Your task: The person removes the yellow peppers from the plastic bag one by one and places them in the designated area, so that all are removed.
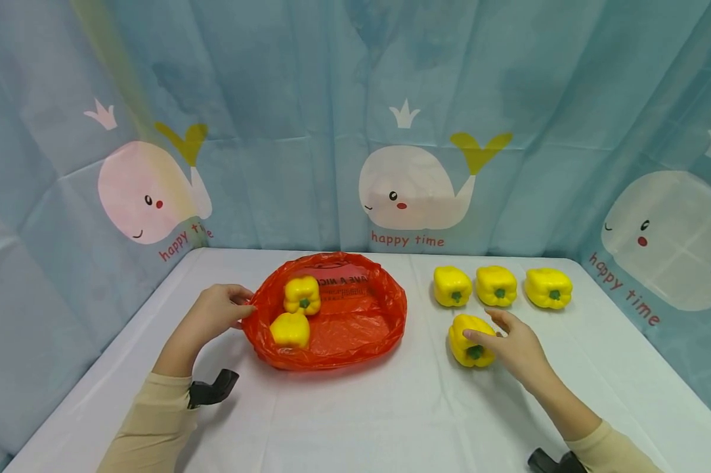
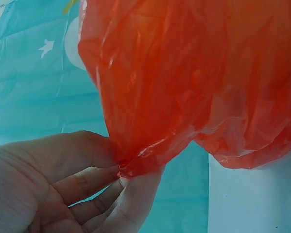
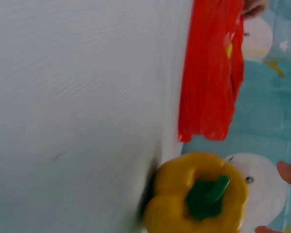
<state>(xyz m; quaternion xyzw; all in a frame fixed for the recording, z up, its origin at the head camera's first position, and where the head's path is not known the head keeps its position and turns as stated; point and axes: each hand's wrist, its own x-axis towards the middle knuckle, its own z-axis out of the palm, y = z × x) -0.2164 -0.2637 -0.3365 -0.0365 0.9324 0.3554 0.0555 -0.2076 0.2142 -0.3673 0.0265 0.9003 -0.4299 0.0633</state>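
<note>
A red plastic bag stands with its mouth wide, two yellow bell peppers inside near its left wall. My left hand pinches the bag's left rim between thumb and fingers; the left wrist view shows the gathered red film between them. On the right, my right hand is at a yellow bell pepper with a green stem. In the right wrist view, thumb and fingertip are spread and a gap shows between them and that pepper.
Behind the right hand, a row of three yellow bell peppers sits on the white tablecloth. A blue curtain with printed whales hangs along the table's far edge and sides. Black camera mounts are strapped at both wrists.
</note>
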